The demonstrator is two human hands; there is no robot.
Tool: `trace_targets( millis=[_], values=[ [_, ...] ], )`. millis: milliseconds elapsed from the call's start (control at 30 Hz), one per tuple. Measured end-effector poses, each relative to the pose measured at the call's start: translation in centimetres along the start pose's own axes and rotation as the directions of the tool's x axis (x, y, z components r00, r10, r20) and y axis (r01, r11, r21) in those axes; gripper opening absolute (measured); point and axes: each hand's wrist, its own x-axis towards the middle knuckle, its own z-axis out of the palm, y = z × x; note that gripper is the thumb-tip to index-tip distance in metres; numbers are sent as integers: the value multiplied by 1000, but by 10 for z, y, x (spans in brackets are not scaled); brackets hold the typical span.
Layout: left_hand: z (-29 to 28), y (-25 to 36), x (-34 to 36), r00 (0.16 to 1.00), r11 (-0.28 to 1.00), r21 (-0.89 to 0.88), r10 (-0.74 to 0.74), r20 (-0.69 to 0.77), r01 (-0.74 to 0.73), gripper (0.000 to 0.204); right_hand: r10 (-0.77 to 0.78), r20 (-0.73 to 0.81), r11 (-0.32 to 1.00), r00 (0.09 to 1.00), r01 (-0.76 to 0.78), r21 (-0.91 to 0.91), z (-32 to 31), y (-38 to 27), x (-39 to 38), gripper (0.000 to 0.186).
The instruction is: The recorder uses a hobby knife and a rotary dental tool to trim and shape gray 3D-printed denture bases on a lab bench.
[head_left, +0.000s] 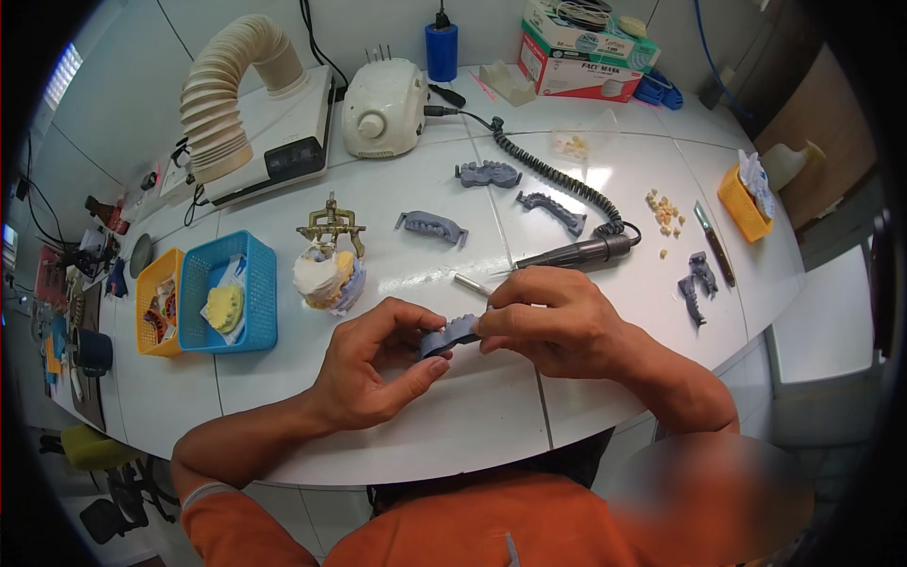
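Note:
A grey dental model with a row of teeth is held over the near middle of the table. My left hand grips its left end between thumb and fingers. My right hand pinches at its right end; whether a small piece is also between those fingertips is hidden. Just past my right fingers lies a short silver rod, partly covered by the hand. Beyond that rests a dark rotary handpiece. Three more grey dental models, one a curved arch, one toothed and one narrow, lie farther back.
An articulator with a plaster cast stands left of centre, near blue and yellow baskets. A white control box and ribbed hose are behind. At right are loose teeth, a knife and grey model pieces.

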Motion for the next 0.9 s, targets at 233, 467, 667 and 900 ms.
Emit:
trace_targets(
  millis=[233,467,667,900],
  values=[
    [-4,1,3,990,985,99,137,41,-140,28,83,-1,991,997,-82,110,2,0,-1,38],
    [-3,2,3,992,985,118,119,48,-124,29,119,37,986,992,-122,110,0,0,0,41],
    [-2,-3,1,992,985,118,118,49,-123,41,129,40,984,991,-133,115,-2,-1,1,41],
    [-3,4,4,966,943,247,182,182,-224,76,158,94,978,983,-169,122,0,-1,-2,41]
  ],
)
